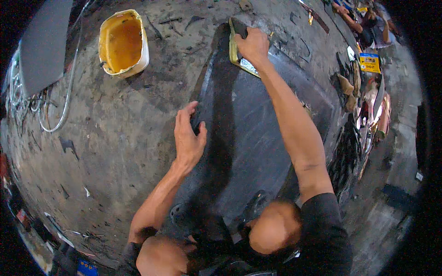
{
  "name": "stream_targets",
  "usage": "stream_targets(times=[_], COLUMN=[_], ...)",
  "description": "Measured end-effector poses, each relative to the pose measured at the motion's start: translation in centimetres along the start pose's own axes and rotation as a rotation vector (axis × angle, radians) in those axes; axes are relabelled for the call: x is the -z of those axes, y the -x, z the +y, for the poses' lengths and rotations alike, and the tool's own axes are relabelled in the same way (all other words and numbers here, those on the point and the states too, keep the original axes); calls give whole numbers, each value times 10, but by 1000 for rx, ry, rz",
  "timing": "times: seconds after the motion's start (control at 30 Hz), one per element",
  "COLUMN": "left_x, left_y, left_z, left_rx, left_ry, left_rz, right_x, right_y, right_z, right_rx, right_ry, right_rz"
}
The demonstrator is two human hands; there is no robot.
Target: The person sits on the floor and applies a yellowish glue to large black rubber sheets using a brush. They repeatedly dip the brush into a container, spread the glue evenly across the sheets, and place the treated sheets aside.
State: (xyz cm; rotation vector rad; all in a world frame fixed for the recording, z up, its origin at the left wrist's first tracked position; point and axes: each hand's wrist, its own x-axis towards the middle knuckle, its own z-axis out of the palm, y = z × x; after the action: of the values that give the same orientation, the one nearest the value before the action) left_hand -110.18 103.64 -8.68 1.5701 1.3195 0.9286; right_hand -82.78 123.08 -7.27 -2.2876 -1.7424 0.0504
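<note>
A dark, smooth sheet (253, 133) lies on the ground in front of my knees. At its far end my right hand (254, 45) is closed on a flat, yellow-edged piece (233, 41) with a printed strip along its near side; its exact kind is unclear. My left hand (189, 138) hovers near the sheet's left edge, fingers apart and holding nothing. To the far left stands a whitish, stained tub (143, 59) with amber-brown stuff (122, 39) inside.
A grey panel (46, 46) and a clear hose (69, 99) are at the left. Scraps litter the stained ground (115, 138). On the right lie a yellow-and-blue package (369, 63) and a pile of offcuts (352, 142). Another person's arm (347, 18) shows at the far right.
</note>
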Motion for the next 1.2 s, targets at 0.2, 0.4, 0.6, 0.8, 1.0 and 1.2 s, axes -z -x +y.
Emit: stream_targets(times=[0.2,0.4,0.6,0.8,1.0,1.2], left_x=[4,-3,0,66,37,74], left_y=[-11,-4,0,-84,-158,-187], left_z=[7,-4,-12,-77,-93,-122], left_rx=[92,54,106,44,144,416], left_ry=[-32,-218,-229,-434,-314,-477], left_rz=[-129,-88,-19,519,681,913], right_x=[26,22,15,98,161,167], right_y=[-12,65,7,78,233,350], right_z=[18,-6,29,264,355,310], right_rx=[298,649,873,686,305,-114], right_ry=[155,-43,-222,-117,-67,-146], right_rz=[-47,-316,-452,-442,-249,210])
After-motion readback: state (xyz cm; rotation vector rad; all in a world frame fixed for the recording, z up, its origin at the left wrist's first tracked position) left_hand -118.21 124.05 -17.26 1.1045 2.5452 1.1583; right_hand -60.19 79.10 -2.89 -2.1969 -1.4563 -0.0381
